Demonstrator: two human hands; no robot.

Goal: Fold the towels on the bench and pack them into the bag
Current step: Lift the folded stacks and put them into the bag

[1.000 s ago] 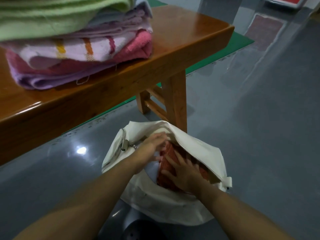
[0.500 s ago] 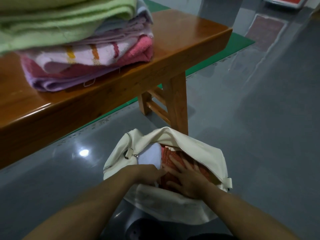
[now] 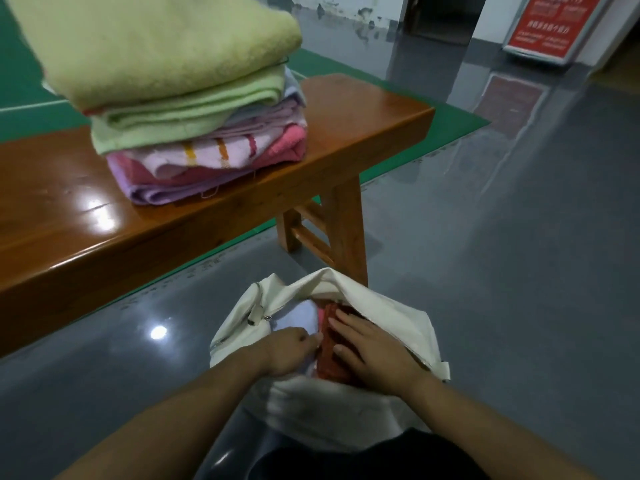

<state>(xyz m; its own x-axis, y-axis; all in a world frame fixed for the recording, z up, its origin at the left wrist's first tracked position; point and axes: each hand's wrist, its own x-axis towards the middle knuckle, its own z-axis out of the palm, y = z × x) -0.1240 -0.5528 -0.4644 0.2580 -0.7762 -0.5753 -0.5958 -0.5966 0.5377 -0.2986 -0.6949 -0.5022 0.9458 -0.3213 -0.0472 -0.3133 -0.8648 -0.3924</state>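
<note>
- Right hand (image 3: 372, 348): fingers flat and spread, pressed on the red towel (image 3: 332, 358) inside the cream bag (image 3: 391, 318).
- Left hand (image 3: 291, 348): fingers curled in beside a pale towel (image 3: 299, 317); grip cannot be told.
- Folded stack (image 3: 194, 133) is left on the bench (image 3: 363, 112).
- Advice: towels are best pressed flat and level.
</note>
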